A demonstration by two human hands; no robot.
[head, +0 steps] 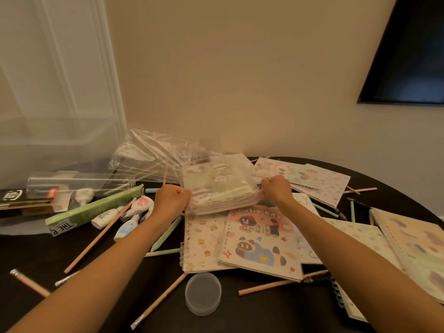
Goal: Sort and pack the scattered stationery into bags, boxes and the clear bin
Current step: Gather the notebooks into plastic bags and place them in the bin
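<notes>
A clear plastic bag holding a stack of notebooks is lifted a little above the dark table. My left hand grips its left edge and my right hand grips its right edge, both with fingers curled. Under the bag lie more spiral notebooks, among them a "cutie day" one and a sticker-patterned one. More empty clear bags lie crumpled behind. The clear bin stands at the far left. Wooden pencils are scattered about.
A green pencil box, a clear tube case and a black box lie at left. Correction-tape dispensers sit near my left wrist. A round clear tub stands in front. Notebooks pile up at right.
</notes>
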